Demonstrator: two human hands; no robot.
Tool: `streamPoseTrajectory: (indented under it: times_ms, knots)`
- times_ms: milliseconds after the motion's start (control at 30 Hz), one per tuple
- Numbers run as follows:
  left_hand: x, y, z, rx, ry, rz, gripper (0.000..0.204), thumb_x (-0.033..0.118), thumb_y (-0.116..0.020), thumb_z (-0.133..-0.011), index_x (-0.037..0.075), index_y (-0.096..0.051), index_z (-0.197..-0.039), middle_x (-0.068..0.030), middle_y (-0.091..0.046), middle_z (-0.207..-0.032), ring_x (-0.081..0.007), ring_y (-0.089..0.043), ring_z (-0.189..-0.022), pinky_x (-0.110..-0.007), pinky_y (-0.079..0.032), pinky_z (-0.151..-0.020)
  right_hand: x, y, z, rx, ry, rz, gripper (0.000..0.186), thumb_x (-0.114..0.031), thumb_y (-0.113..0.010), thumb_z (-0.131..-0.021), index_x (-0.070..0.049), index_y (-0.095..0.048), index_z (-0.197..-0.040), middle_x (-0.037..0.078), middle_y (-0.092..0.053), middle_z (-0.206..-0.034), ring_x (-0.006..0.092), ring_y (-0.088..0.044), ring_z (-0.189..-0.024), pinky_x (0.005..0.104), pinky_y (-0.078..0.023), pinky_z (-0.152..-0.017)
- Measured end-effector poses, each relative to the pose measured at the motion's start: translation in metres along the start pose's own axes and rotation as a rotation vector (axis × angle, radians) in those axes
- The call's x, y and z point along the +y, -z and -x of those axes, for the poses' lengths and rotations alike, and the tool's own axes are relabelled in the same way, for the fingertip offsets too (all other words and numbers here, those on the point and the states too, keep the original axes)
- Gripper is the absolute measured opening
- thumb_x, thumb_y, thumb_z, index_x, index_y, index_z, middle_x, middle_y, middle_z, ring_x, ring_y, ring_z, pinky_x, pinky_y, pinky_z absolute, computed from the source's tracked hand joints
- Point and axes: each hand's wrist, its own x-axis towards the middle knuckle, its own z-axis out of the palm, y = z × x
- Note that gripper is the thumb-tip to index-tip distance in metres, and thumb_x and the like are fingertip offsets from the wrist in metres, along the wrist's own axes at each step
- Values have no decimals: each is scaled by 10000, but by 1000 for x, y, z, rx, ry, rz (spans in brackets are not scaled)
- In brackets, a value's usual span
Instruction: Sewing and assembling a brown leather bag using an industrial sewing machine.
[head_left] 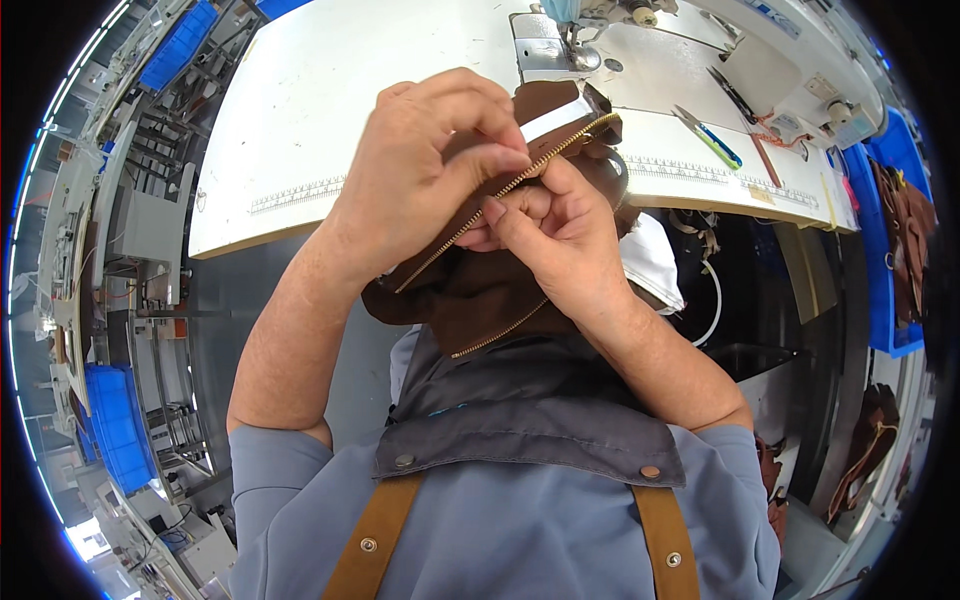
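A dark brown fabric or leather piece [455, 290], perhaps a bag part, lies across my lap and up over the table's front edge. Along it runs a brass-toothed zipper [455, 243], slanting from lower left to upper right. My left hand [400, 165] has thumb and forefinger pinched at the zipper's upper side. From below, my right hand [565, 225] grips the zipper edge, its thumb pressing on the tape and its other fingers partly hidden. A white strip [557, 121] lies on the brown material beyond the fingers. Nearer me shows another length of zipper teeth [500, 338].
A sewing machine [800, 70] stands at the right of the white table [330, 110]. Scissors or snips with a blue-green handle [720, 146] lie by a printed ruler [680, 168]. Blue bins [905, 160] with brown pieces stand at right. White cloth [652, 262] hangs under the table.
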Motion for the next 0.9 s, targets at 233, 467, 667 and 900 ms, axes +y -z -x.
streamPoseTrajectory:
  times_ms: [233, 467, 667, 900]
  knots:
    - [-2, 24, -3, 488, 188, -59, 110, 85, -774, -850, 20, -707, -908, -42, -700, -912, -109, -615, -814, -282, -501, -737, -1, -3, -1, 5, 7, -6, 257, -11, -576, -994, 19, -503, -1238, 80, -693, -960, 143, -715, -895, 286, -607, -822]
    - [12, 8, -7, 42, -60, -145, 177, -28, -773, -768, 47, -782, -928, -61, -691, -898, -160, -676, -791, -273, -533, -670, 3, -2, 0, 5, 31, 50, 219, -23, -582, -993, 23, -504, -1192, 80, -697, -924, 132, -717, -872, 262, -587, -810]
    - [25, 11, -9, -139, -239, -595, 113, -3, -734, -817, 9, -698, -923, -75, -682, -914, -215, -669, -809, -337, -532, -708, 4, -1, -1, 22, 26, 143, 166, -24, -585, -990, 24, -502, -1126, 86, -704, -879, 119, -717, -859, 220, -546, -760]
    - [6, 18, -14, 18, -172, -240, 104, 27, -664, -911, -1, -636, -1007, -67, -648, -903, -170, -625, -781, -297, -499, -721, 1, -3, 1, 24, 38, 82, 197, -23, -585, -991, 28, -506, -1164, 86, -708, -891, 120, -717, -868, 235, -548, -782]
